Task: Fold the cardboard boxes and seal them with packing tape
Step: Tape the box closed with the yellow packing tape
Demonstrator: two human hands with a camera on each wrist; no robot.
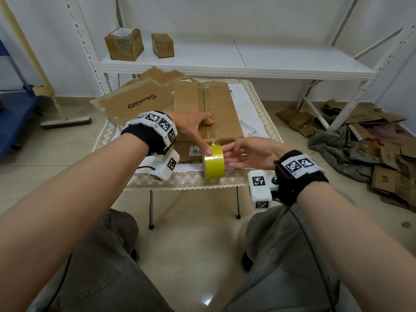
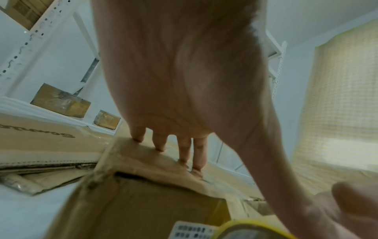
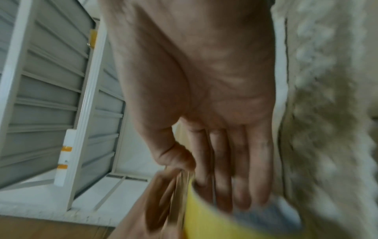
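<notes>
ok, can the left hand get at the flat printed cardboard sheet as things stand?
Probably yes. The left hand rests on the box, thumb on the tape roll; the printed sheet lies uncovered just left of the box, nothing between them. It must let go first.

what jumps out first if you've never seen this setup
The yellow tape at the near edge of the table stands out most, bright against the brown box just behind it. The right hand holds it with fingers in its core, while the left hand lays its fingers on the box top and its thumb on the tape. A pile of flat cardboard lies left of the box.
</notes>
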